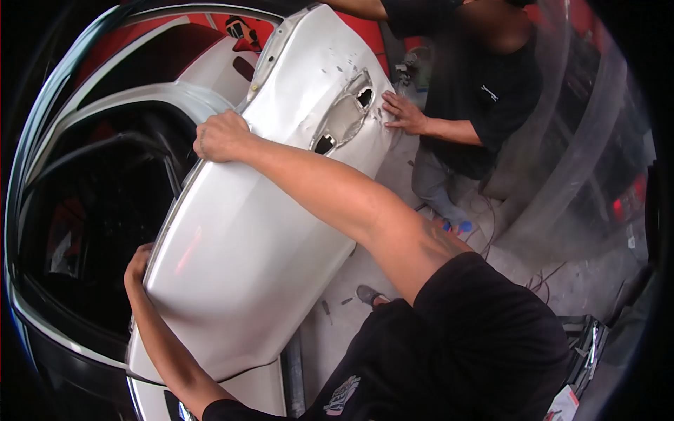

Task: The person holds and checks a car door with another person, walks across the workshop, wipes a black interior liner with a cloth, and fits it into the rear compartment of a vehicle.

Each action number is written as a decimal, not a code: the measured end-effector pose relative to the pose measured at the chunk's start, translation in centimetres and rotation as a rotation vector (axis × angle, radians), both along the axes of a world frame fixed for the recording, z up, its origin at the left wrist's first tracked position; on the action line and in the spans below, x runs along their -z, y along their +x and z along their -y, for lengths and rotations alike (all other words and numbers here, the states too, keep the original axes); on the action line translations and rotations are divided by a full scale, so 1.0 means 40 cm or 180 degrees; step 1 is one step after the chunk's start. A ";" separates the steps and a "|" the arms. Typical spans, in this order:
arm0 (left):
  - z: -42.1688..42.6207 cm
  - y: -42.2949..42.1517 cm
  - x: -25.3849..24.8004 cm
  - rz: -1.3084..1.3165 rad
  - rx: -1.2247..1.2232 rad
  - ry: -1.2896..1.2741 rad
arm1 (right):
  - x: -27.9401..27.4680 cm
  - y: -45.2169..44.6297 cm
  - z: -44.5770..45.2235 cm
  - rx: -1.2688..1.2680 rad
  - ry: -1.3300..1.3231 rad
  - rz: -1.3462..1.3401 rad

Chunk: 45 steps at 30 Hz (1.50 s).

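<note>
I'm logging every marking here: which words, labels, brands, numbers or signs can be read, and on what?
No text can be read with certainty.
White car panel: no lettering visible.
Wearer's black shirt: a print, too blurred to read.
Other person's black shirt: a white mark, too small to read.
Red-and-white item, lower right: too blurred to read.

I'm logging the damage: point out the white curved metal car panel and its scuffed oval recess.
White curved metal car panel (pixel 249 228): head view, its middle.
Scuffed oval recess (pixel 344 119): head view, pale middle of its floor.
</note>
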<state>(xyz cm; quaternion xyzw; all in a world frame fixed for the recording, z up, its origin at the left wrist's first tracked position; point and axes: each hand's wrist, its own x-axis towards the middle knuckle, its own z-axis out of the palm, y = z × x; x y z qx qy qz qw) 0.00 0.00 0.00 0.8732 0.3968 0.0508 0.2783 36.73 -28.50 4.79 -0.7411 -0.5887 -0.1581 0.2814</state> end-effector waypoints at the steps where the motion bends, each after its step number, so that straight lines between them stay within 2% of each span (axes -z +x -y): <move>1: -0.008 -0.002 0.003 -0.0023 0.0046 -0.0047 | 0.000 -0.002 -0.003 0.0029 -0.0006 0.0006; 5: 0.037 0.018 -0.029 -0.0216 -0.0217 -0.0217 | 0.004 0.001 -0.001 0.0034 -0.0030 0.0066; 11: -0.024 0.002 -0.015 -0.0294 -0.0055 -0.0227 | 0.002 0.003 -0.002 0.0012 -0.0007 0.0149; 20: 0.025 0.002 -0.018 -0.0199 -0.0381 0.0168 | 0.000 0.000 0.009 -0.0009 -0.0058 0.0209; 23: -0.037 -0.020 0.002 -0.0178 -0.0388 0.0054 | -0.004 -0.004 0.015 0.0019 0.0011 0.0030; 26: 0.011 0.006 -0.023 -0.0360 -0.0275 -0.0216 | -0.005 -0.005 0.020 0.0049 0.0126 -0.0118; 32: -0.090 -0.029 0.024 -0.0311 -0.0328 -0.0116 | 0.001 0.002 0.014 -0.0052 0.0120 0.0003; 35: -0.125 -0.041 0.037 -0.0206 -0.0238 -0.0342 | 0.006 0.006 0.005 -0.0073 0.0042 0.0101; 38: -0.065 -0.024 0.015 -0.0256 -0.0344 -0.0130 | 0.001 0.003 0.014 -0.0056 -0.0017 0.0110; 41: 0.066 0.025 -0.047 -0.0378 -0.0184 -0.0533 | 0.000 0.002 0.016 -0.0065 -0.0081 0.0174; 45: 0.011 0.004 -0.029 -0.0361 -0.0149 -0.0445 | 0.004 0.002 0.002 0.0017 -0.0140 0.0212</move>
